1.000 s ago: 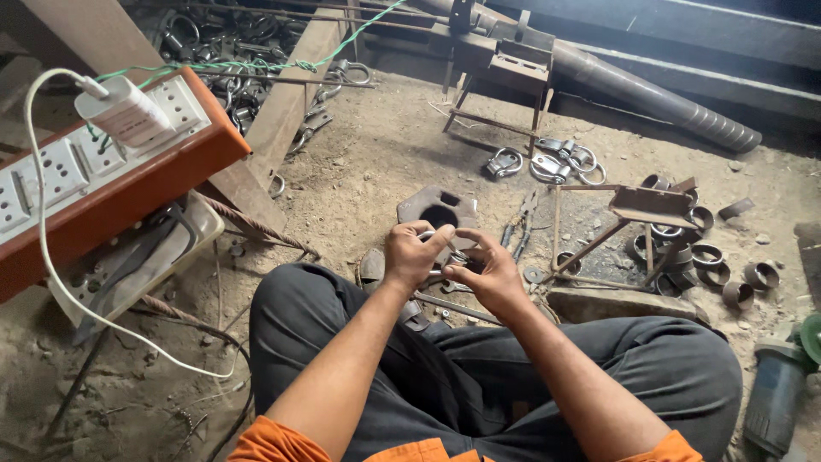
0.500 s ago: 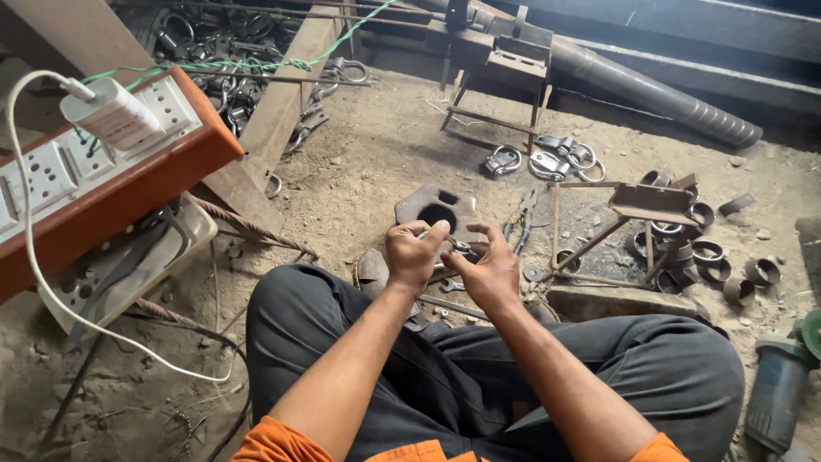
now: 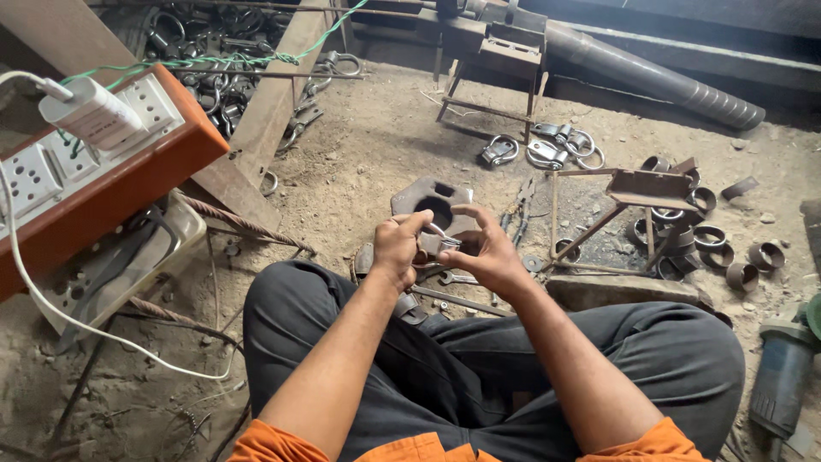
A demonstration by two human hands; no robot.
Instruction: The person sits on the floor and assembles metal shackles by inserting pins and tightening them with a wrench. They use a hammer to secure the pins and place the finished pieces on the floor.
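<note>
- I see my left hand (image 3: 400, 248) and right hand (image 3: 481, 255) close together, both pinching a small metal fitting (image 3: 438, 243) between the fingertips.
- Just past it at 12 o'clock lies a rusty plate with a round hole (image 3: 432, 204) (flat on dirt).
- Steel rings (image 3: 697, 238) sit at 3 o'clock; bare sandy floor (image 3: 359, 162) opens toward 11.

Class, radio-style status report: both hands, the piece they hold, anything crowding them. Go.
Left hand and right hand both closed on a small metal part. Held above a heavy holed metal block. Loose tools on the dirt below; nothing blocking.
</note>
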